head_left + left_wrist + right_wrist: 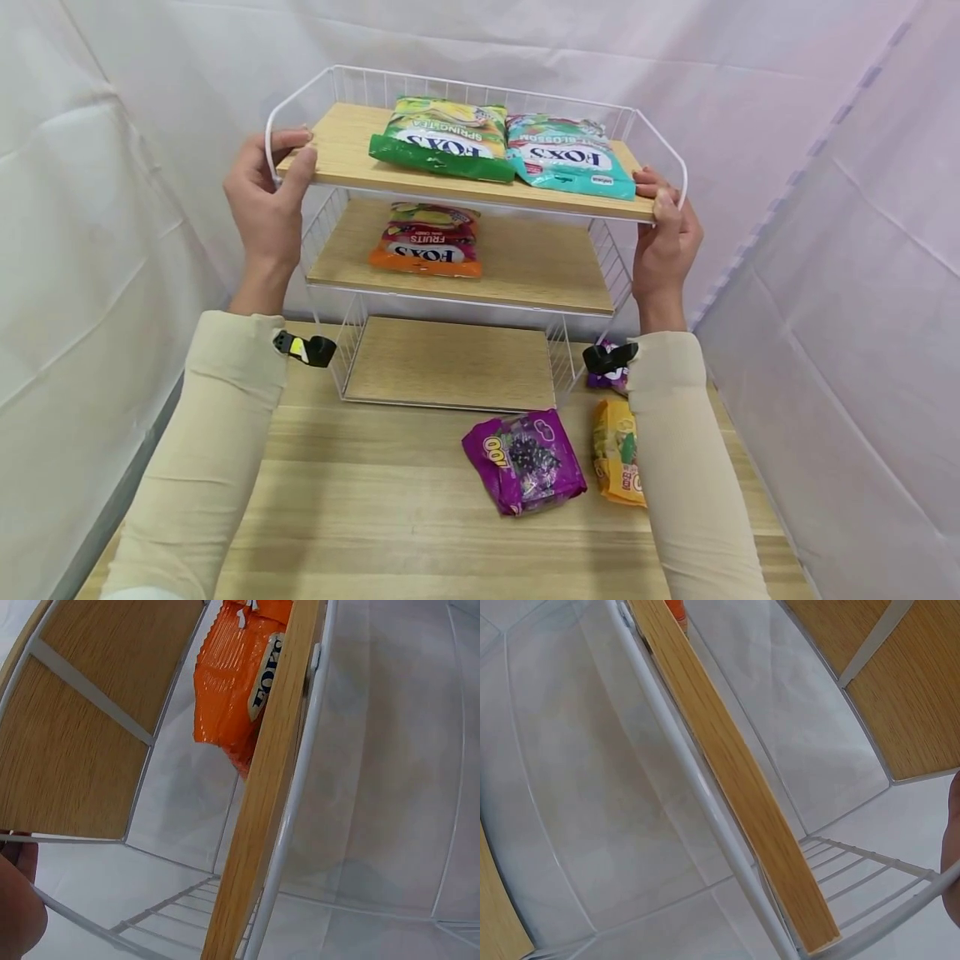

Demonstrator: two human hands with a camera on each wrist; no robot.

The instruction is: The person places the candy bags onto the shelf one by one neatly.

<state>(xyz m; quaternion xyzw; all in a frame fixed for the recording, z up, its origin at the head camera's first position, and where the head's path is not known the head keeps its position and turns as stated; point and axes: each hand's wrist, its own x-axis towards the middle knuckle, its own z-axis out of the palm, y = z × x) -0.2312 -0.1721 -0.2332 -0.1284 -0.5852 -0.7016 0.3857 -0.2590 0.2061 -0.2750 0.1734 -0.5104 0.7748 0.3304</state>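
A three-tier white wire shelf rack with wooden boards (555, 265) stands in front of me. At the left end of its top tier, my left hand (264, 196) grips the wire frame and board edge, thumb in front. My right hand (667, 237) holds the right end in the same way. On the top board lie a green Fox's candy bag (446, 137) and, touching it on the right, a teal Fox's bag (567, 157). An orange-red Fox's bag (427, 240) rests left of centre on the middle tier. Both wrist views show the boards' edges; each hand is mostly cut off there.
On the wooden table (375, 500) before the rack lies a purple candy bag (525, 461). A yellow bag (618, 450) is partly hidden by my right sleeve, with another purple bag (609, 375) behind it. White fabric (847, 275) hangs around the table's back and sides.
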